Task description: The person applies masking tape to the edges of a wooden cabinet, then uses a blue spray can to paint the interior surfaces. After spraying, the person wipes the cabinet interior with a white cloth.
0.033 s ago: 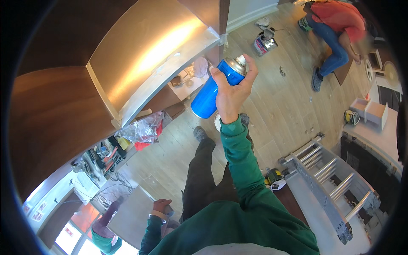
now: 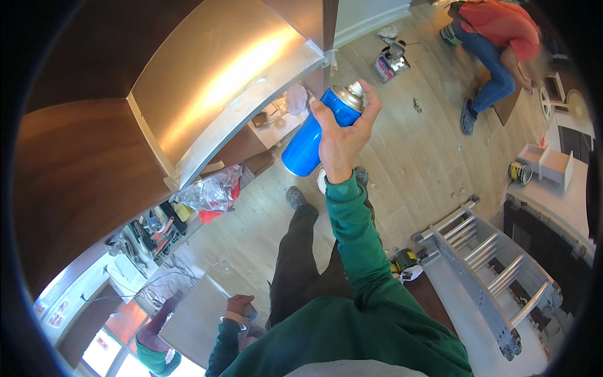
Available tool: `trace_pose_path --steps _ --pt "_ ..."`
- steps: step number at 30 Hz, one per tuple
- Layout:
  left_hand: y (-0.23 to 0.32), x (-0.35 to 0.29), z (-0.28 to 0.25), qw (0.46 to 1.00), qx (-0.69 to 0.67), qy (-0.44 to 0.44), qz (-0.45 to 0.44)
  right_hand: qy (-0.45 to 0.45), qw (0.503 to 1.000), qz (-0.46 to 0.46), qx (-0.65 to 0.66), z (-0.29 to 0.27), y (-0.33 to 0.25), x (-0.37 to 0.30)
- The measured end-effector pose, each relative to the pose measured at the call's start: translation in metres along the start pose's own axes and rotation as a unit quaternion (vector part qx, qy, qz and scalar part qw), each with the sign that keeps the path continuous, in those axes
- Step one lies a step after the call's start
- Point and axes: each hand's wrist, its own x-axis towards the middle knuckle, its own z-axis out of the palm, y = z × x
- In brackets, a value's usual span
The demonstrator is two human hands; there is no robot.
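Blue spray can, held in fingers of right hand (forefinger at nozzle, likely for control); left hand, grip unclear.

The right hand is hiding part of the blue can. Behind its wrist, a white object is showing only partly.
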Motion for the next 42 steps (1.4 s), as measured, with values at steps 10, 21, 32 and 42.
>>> trace_pose_path --steps 10,21,32,42 --pt "-0.025 0.024 -0.009 0.988 0.096 -0.005 0.124 -0.098 0.993 0.06 -0.006 0.003 -0.002 -0.044" --pt "-0.024 0.016 -0.004 0.953 0.179 0.013 0.246 -0.059 0.996 0.057 0.03 0.01 -0.01 -0.037" --pt "-0.026 0.017 -0.008 0.957 0.194 -0.006 0.215 -0.128 0.99 0.062 0.016 0.006 0.003 -0.096" --pt "-0.039 0.024 -0.012 0.936 0.239 -0.005 0.259 -0.111 0.989 0.098 0.029 0.029 -0.006 -0.102"
